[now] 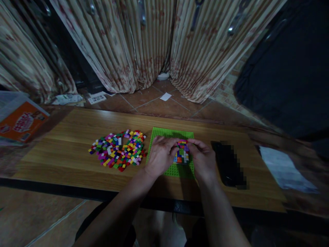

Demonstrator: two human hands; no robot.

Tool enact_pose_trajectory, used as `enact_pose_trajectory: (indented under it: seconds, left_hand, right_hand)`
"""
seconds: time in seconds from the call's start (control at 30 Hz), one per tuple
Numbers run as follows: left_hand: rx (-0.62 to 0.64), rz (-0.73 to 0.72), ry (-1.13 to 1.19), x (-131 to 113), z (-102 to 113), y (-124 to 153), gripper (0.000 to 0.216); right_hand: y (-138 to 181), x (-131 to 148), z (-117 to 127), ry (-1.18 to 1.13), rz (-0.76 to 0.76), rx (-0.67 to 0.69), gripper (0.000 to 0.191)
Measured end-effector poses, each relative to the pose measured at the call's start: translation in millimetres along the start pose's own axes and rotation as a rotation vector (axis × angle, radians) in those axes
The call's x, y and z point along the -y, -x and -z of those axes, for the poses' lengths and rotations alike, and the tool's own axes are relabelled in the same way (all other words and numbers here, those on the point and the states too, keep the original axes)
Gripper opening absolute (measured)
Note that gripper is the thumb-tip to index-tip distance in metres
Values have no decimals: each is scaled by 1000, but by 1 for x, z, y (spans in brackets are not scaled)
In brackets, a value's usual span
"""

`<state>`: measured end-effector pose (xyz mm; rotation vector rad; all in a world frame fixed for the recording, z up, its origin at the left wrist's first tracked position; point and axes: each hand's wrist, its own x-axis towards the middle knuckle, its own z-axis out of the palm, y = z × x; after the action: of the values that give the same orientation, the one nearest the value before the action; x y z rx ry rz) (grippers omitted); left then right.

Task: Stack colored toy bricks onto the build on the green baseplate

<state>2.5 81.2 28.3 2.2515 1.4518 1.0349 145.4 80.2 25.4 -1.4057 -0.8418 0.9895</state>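
A patchwork block of small coloured toy bricks (183, 156) sits over the green studded baseplate (174, 169). On its left side is my left hand (160, 152), closed, with thumb and fingers bent at the block's upper left edge. My right hand (204, 157) is closed too, its thumb and forefinger pinching at the upper right edge. Both sets of fingertips meet the block near a pink and purple row. Whether a separate loose brick is between them is hidden. A wide heap of loose toy bricks (120, 151) in many colours lies left of the baseplate.
The wooden table (69, 144) carries everything. A black, partly pixelated object (227, 164) lies right of the baseplate. White paper or plastic (288, 168) is at the right edge. A clear tub with an orange label (24, 121) stands far left. Striped curtains (123, 51) hang behind.
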Motion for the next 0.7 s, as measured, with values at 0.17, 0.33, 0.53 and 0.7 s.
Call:
enact_pose_trajectory:
  seconds: [0.17, 0.33, 0.53, 0.7]
  left_hand:
    - [-35, 3, 1, 1, -4, -3, 25]
    - [-73, 18, -4, 1, -6, -2, 24]
    - [-64, 6, 2, 0, -7, 1, 28]
    - [-65, 3, 7, 1, -8, 2, 35]
  right_hand:
    - [2, 4, 1, -13, -33, 7, 26]
    - [3, 6, 2, 13, -32, 14, 25]
    - [3, 6, 2, 40, -30, 29, 25]
    - [4, 2, -4, 73, 30, 49, 28]
